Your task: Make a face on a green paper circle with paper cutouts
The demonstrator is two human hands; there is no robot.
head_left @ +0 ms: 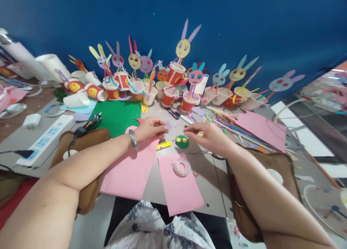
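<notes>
The left hand (150, 128) pinches a small purple paper scrap (168, 125) at its fingertips, above the grey table (214, 184). The right hand (207, 134) sits at the scrap's 3 o'clock, near but apart, fingertips drawn together; whether they grip anything cannot be told.

Looks like a handicraft workshop or craft classroom. Along a deep blue wall (244, 24), a crowded row of red and white paper cups (187, 102) topped with coloured paper rabbit faces on straws. Across the grey tabletop (214, 184), pink paper sheets (179, 191), a green paper sheet (116, 115), a heap of thin coloured drinking straws (238, 131), a white tape roll (181, 167), and a black glue gun (92, 122) near a white power strip (46, 138).
</notes>
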